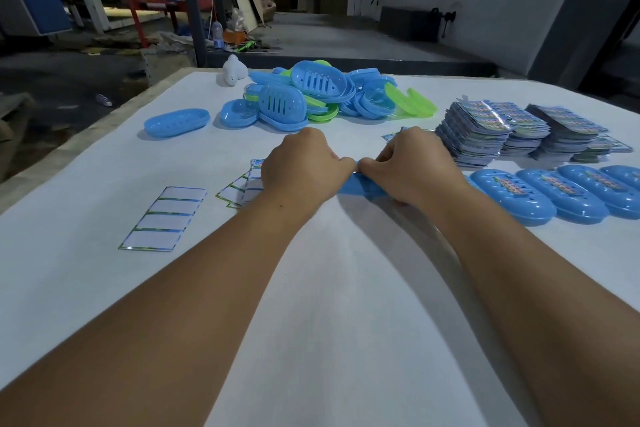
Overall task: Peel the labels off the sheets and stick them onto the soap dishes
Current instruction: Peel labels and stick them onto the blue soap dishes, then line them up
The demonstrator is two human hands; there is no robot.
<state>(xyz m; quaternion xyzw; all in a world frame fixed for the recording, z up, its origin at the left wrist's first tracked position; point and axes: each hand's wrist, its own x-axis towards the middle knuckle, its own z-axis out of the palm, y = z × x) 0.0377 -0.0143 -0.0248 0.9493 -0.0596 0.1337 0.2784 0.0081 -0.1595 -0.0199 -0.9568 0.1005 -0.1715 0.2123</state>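
From the head camera I see my two bare forearms reaching over a white table point(311, 288). My left hand point(304, 166) and right hand point(408, 170) meet, fingers curled, over a blue soap dish point(349, 185) lying on the table; I cannot tell whether they grip it or press a label. Left of them lie peeled label sheets point(162, 218). A heap of blue and green dishes point(311, 97) sits beyond. Full label stacks point(502, 132) stand to the right, with labelled dishes point(540, 194) in a row just in front.
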